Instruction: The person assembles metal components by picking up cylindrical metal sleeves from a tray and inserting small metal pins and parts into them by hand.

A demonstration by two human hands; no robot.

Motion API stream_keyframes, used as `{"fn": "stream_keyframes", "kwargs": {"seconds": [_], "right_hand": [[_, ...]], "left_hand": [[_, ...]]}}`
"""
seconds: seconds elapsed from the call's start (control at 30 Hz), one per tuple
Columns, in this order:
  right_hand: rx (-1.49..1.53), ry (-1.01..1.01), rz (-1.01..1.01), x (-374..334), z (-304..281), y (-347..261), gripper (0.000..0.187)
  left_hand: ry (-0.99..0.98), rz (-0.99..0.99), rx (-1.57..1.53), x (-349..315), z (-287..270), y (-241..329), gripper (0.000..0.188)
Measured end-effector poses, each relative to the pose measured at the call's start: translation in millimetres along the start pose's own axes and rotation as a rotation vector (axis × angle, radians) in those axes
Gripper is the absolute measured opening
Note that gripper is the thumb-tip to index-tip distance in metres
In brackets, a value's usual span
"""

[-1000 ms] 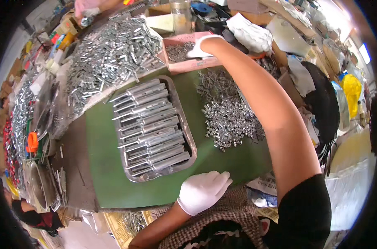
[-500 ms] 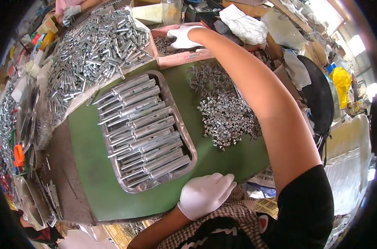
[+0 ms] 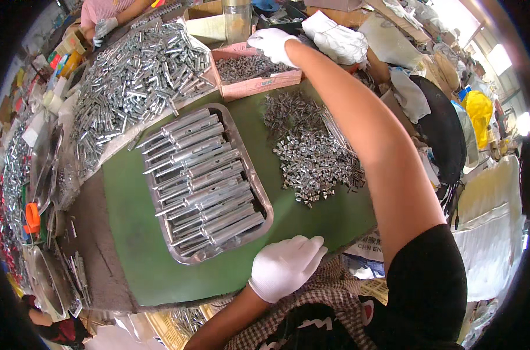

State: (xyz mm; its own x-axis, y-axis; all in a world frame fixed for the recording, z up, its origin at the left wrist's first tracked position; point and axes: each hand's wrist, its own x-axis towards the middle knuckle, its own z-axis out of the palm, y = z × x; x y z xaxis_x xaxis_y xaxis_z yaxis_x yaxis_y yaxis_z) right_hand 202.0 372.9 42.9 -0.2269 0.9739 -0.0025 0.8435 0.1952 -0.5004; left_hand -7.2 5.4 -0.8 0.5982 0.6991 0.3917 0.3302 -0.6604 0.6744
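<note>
My white-gloved right hand [image 3: 275,45] is above the back right part of a pink cardboard box [image 3: 259,88] of small dark metal pieces [image 3: 241,67]. Its fingers are drawn together and bent; anything in them is hidden. My left hand [image 3: 285,268], also white-gloved, is at the near edge of the green work mat [image 3: 177,283]. Its fingers are loosely curled, and what they hold, if anything, cannot be seen. Between the hands lies a metal tray [image 3: 269,216] with a row of silver tubes [image 3: 212,189], thin rods sticking out of their left ends.
Right of the tray are piles of small shiny cone-like pieces [image 3: 314,169] and dark springs or screws [image 3: 291,114]. A large heap of metal sleeves [image 3: 142,70] fills the back left. White gloves [image 3: 335,38] lie behind the box. Another person's gloved hand [image 3: 105,27] is at the far left.
My right hand has risen out of the metal pieces toward the box's back right edge. My left hand has barely moved. The whole view has shifted slightly.
</note>
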Motion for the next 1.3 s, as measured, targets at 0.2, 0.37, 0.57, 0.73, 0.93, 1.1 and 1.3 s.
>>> {"fn": "stream_keyframes", "kwargs": {"seconds": [0.2, 0.37, 0.57, 0.73, 0.93, 1.1, 1.3], "right_hand": [[0.273, -0.458, 0.061, -124.1, -30.8, -44.8, 0.03], [-0.189, -0.359, -0.149, -232.5, 11.1, -46.6, 0.029], [-0.229, -0.045, -0.19, -267.6, 18.6, -45.7, 0.02], [-0.253, 0.087, -0.157, -242.4, 1.9, -7.3, 0.013], [-0.324, 0.014, -0.145, -230.8, 14.4, -2.3, 0.014], [-0.286, 0.096, -0.106, -244.7, 9.7, -4.0, 0.014], [0.254, -0.026, -0.107, -301.7, 19.1, -30.4, 0.019]], "left_hand": [[0.02, -0.054, 0.028, -3.1, -1.8, 4.3, 0.015], [0.024, -0.054, 0.092, -1.9, 4.8, 0.9, 0.012], [0.053, -0.053, 0.168, -1.8, 3.8, 4.5, 0.01], [0.054, -0.05, 0.196, -1.2, 4.9, 7.6, 0.009], [0.036, -0.075, 0.169, 1.5, 3.6, 10.1, 0.009], [0.123, -0.062, 0.15, 16.1, 1.1, 7.2, 0.008], [0.266, -0.148, 0.257, 50.0, 8.1, 7.7, 0.022]]}}
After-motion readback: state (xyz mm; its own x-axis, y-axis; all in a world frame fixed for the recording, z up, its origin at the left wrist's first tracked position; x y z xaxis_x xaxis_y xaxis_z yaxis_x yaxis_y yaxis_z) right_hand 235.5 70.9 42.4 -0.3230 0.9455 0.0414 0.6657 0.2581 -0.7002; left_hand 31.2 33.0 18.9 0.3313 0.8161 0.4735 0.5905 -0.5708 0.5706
